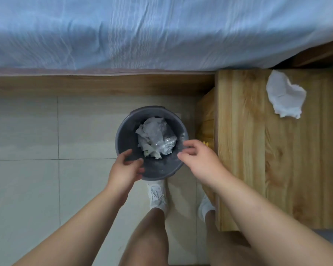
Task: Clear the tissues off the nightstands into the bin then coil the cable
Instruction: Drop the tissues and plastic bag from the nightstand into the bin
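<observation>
A round grey bin (127, 139) stands on the tiled floor below me, with crumpled white tissues (155, 140) and some clear plastic lying inside. My left hand (126, 168) hovers over the bin's near-left rim, fingers curled and apart, holding nothing. My right hand (197, 159) is over the bin's right rim, fingers loosely bent, also with nothing in it. One crumpled white tissue (285, 96) lies on the wooden nightstand (258, 150) to the right, near its far edge. No cable is in view.
A bed with a pale blue sheet (142, 31) and a wooden side rail (96, 84) runs across the top. My feet in white shoes (158, 194) stand just behind the bin, close to the nightstand's left side.
</observation>
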